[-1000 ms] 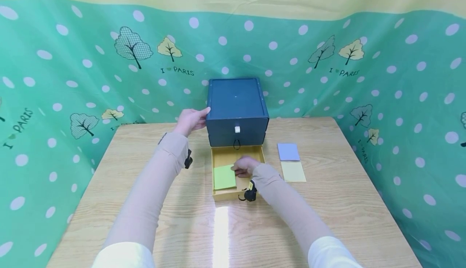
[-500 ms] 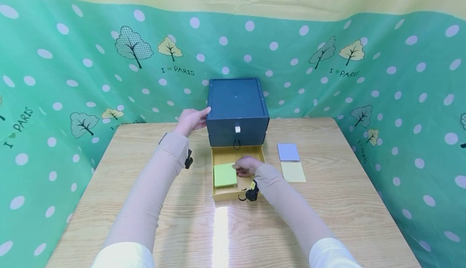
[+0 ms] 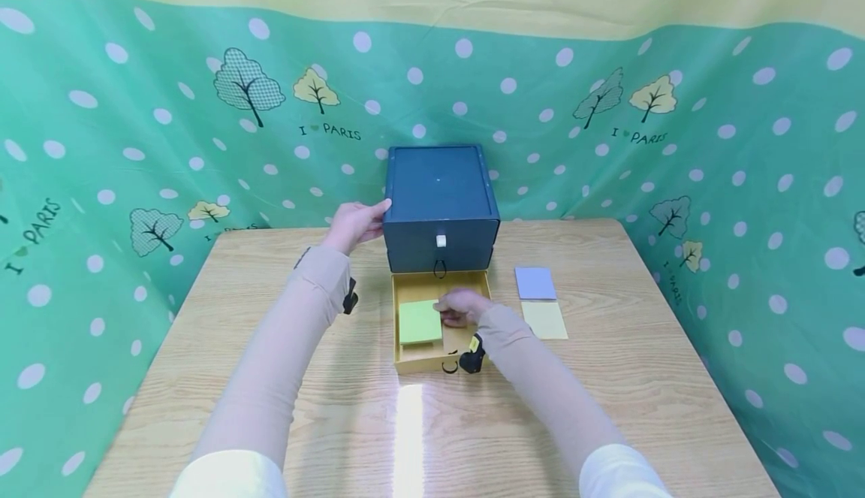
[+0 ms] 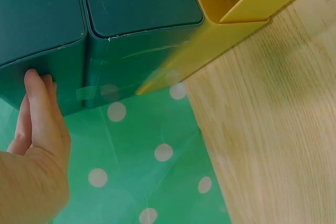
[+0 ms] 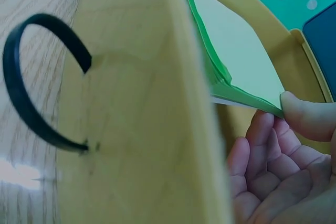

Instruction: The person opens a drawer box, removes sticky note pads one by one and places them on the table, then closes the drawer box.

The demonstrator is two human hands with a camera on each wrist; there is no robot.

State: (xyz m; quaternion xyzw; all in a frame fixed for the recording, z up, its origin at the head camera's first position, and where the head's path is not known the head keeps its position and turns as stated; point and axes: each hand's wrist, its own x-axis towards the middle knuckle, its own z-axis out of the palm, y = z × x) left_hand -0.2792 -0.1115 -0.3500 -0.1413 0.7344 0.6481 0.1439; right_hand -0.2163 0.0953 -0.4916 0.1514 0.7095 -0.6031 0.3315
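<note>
In the head view my right hand (image 3: pixel 462 307) is inside the pulled-out yellow drawer (image 3: pixel 442 283). It pinches the corner of a light green sticky note pad (image 3: pixel 420 322) between thumb and fingertips. The right wrist view shows the pad (image 5: pixel 236 40) tilted, its top sheets a little fanned and its near edge raised. My left hand (image 3: pixel 354 224) rests against the left side of the dark blue drawer box (image 3: pixel 439 182). Its fingers (image 4: pixel 39 98) lie nearly straight on the box wall in the left wrist view.
To the right of the drawer, a blue sticky note pad (image 3: pixel 536 283) and a pale yellow one (image 3: pixel 544 319) lie on the wooden table (image 3: pixel 642 378). A black loop handle (image 5: pixel 21 82) sticks out from the drawer front. A green dotted curtain (image 3: pixel 378 92) hangs right behind the box.
My right hand has lifted the green pad's edge and shifted it slightly back and to the right within the drawer. The left hand stays on the box.
</note>
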